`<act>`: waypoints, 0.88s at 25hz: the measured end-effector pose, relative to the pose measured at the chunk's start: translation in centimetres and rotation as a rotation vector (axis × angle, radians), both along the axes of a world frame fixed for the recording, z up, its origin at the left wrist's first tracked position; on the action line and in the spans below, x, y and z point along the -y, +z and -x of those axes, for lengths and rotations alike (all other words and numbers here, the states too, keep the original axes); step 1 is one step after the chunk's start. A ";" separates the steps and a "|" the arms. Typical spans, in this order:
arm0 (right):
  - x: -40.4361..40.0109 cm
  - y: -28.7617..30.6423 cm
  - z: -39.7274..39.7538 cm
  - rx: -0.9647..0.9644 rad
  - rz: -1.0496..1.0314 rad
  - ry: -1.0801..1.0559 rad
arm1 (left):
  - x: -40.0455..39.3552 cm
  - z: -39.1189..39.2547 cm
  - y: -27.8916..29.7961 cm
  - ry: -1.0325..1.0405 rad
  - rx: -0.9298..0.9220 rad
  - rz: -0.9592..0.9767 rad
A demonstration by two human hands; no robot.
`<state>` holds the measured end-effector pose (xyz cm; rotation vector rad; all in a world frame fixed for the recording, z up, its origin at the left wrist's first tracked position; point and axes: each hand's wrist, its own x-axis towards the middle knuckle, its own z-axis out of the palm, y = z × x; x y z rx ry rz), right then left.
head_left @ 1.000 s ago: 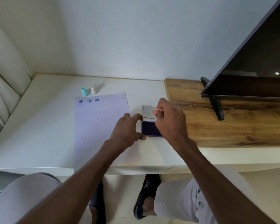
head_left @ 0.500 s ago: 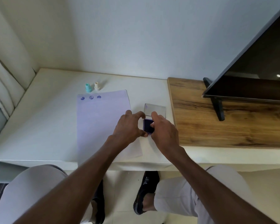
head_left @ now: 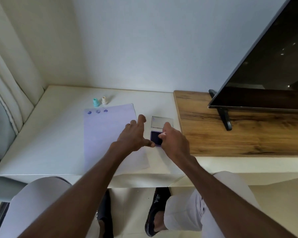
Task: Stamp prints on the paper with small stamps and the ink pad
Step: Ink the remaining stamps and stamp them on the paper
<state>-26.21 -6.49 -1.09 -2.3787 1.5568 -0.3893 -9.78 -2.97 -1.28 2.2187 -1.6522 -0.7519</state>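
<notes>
Your right hand [head_left: 175, 143] pinches a small stamp [head_left: 162, 134] onto the ink pad [head_left: 155, 137] just right of the paper [head_left: 110, 133], left hand [head_left: 133, 136] fingers spread steadying it; the stamp looks light and rigid, so grip its sides

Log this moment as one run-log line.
phase: inking | right hand: small stamp on ink pad | left hand: steadying pad | paper: three prints

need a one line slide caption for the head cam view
Right hand presses a small stamp onto the ink pad while the left hand steadies it, beside paper bearing three prints.
</notes>
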 end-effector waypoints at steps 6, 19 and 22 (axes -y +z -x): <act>-0.4 0.9 -2.9 1.066 -0.687 -0.567 | -2.8 -8.6 3.2 0.034 0.081 -0.036; 4.7 0.7 -18.0 0.350 0.042 0.128 | -3.9 -11.2 -0.5 0.226 0.114 -0.366; 5.6 2.7 -20.1 0.310 0.281 0.211 | -3.8 -11.3 -0.7 0.239 0.108 -0.383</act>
